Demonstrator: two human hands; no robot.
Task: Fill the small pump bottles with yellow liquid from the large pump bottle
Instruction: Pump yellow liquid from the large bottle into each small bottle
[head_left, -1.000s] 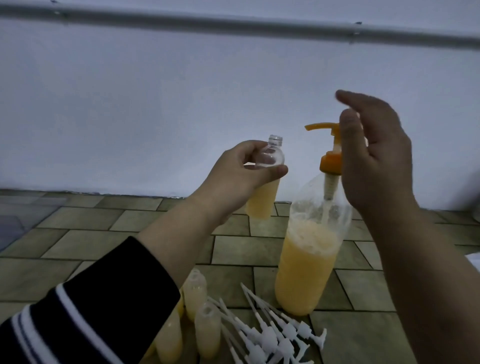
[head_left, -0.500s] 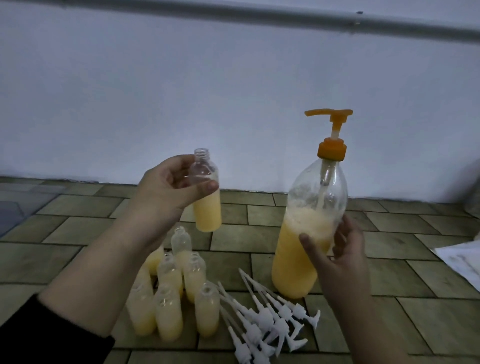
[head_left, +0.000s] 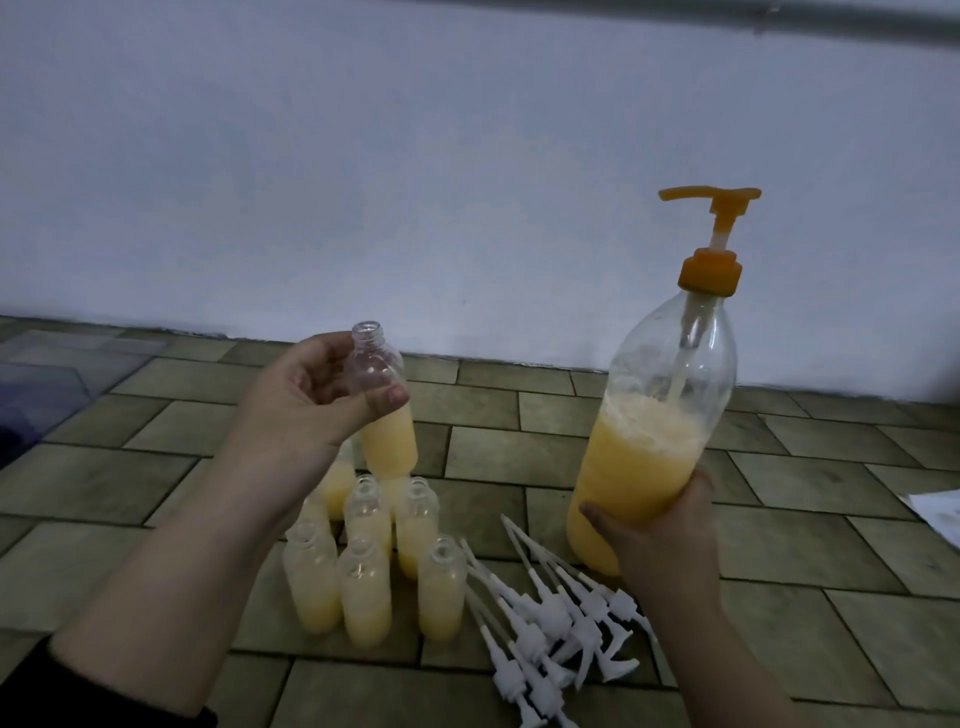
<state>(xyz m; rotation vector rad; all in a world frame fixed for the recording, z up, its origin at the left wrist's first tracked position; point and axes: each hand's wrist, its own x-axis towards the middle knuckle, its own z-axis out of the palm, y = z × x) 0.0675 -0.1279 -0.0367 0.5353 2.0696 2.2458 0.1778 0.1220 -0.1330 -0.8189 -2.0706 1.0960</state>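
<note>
L hand, centre-left of frame, holds one small bottle in the air w/ fingers behind and thumb across the front: a closed pinch round the mid body. Bottle is uncapped, roughly upright w/ a slight tilt, yellow liquid up to abt halfway. It hangs just above the cluster of filled small bottles standing open-necked on the tiled floor, lower centre.

R hand, lower right, is wrapped round the lower body of the large pump bottle, thumb on the near left side, fingers on the far side. Orange pump head sits up top, spout pointing to frame left, nothing pressing it. Can't tell if the big bottle's base is on the floor or lifted; the hand hides it.

A loose pile of white pump tops lies bottom centre, touching nothing but the floor, just beside the big bottle's base.

Risks, as I judge them:
- Held bottle has no cap; more tilt = spill onto the cluster below.
- Setting it down among tightly packed open bottles could knock one over, domino effect.
- Big bottle is top-heavy w/ the tall pump; a low grip may let it tip, and its base could sweep the pump tops.
- Spout isn't over any neck; pumping now would hit the floor.
</note>
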